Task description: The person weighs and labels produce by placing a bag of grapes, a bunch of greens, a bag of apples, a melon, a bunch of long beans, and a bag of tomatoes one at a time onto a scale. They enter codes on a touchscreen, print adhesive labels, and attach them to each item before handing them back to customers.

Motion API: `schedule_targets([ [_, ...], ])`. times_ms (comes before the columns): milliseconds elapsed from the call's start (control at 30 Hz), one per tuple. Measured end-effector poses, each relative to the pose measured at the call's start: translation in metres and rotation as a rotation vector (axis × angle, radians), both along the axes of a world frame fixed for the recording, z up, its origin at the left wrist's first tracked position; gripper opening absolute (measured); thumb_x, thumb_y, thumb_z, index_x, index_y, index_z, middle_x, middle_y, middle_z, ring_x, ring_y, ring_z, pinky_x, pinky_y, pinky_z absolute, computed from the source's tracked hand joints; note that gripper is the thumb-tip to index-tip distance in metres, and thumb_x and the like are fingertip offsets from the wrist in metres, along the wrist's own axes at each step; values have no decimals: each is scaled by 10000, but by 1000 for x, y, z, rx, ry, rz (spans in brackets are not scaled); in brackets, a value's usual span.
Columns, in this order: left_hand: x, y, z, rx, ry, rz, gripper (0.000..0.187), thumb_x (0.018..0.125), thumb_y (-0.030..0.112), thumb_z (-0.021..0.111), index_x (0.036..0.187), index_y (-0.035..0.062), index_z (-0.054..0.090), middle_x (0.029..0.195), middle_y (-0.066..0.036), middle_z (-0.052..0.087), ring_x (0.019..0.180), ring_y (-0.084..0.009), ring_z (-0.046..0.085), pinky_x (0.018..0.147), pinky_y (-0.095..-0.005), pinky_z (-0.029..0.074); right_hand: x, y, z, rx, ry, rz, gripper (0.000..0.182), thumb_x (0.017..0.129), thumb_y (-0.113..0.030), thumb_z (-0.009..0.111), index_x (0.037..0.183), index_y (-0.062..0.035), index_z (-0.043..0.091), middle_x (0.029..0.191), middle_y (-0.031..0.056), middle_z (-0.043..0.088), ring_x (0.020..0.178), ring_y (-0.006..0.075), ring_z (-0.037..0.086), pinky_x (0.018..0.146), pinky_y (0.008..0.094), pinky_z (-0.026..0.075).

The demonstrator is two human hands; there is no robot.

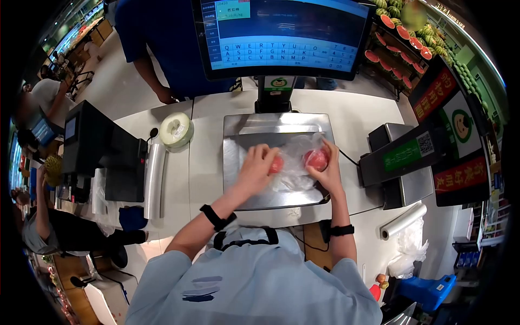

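Observation:
A clear plastic bag (293,163) with red tomatoes in it lies over the metal scale plate (234,187). On the bag's left side, my left hand (257,170) has its fingers curled against one tomato (276,164). Thumb and fingers of my right hand (328,174) wrap round the other tomato (316,159) through the film at the right. Crumpled film spreads between both hands. Behind the plate stands the scale's touch screen (281,38), lit with a keyboard.
Left of the scale are a roll of tape (176,130), a long roll of film (155,181) and a black machine (114,157). At right stand a black scanner stand (398,157) and a bag roll (403,221). A person in blue (162,43) stands across the counter.

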State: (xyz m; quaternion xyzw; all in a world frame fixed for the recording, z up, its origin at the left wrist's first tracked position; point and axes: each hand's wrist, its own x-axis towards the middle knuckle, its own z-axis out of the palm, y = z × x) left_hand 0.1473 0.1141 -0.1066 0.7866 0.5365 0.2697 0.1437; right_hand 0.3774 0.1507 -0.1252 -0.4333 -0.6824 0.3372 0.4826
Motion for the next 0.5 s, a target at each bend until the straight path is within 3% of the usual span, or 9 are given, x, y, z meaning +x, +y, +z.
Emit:
schedule_targets([
  [67,-18,10,-9,60,54,21,634,564,51,715,1140,109,457,1147,-127,407,1128,-330,361,919,-412,353,4,-15,-1,76,-363,-125,650,584,-170,777,1154,-101,471,1127,144,364,1071,291,420,918,363,367],
  [200,-37,-11,7,193,128,-82,585,624,89,703,1159,115,469,1208,-140,387,1139,-336,367,933,-413,357,3,-49,-4,108,-342,-107,608,612,-152,761,1141,-87,470,1152,164,364,1072,322,419,900,377,374],
  [267,-50,-25,13,-61,-63,-211,564,686,142,686,1201,110,458,1266,-154,363,1177,-336,357,959,-394,349,13,-58,-4,19,-314,-119,617,612,-141,756,1149,-82,456,1153,163,366,1074,320,421,893,378,380],
  [333,-58,-25,6,-161,-97,-204,577,721,205,675,1236,102,435,1281,-153,359,1182,-333,362,971,-404,343,9,-57,-9,-69,-285,-138,627,612,-130,751,1156,-78,443,1154,162,369,1076,318,422,886,380,386],
  [400,-60,-22,1,-186,-210,-163,653,708,251,686,1264,71,395,1288,-151,358,1172,-336,373,977,-404,338,-4,-53,-12,29,-291,-226,690,590,-146,775,1184,-90,429,1180,156,377,1054,317,451,825,357,439],
  [500,-58,-19,15,-96,-108,-125,639,720,238,664,1254,38,377,1279,-170,365,1162,-332,375,956,-404,354,-11,-50,13,13,-385,-243,764,557,-158,797,1213,-87,411,1203,161,374,1077,321,443,827,353,436],
])
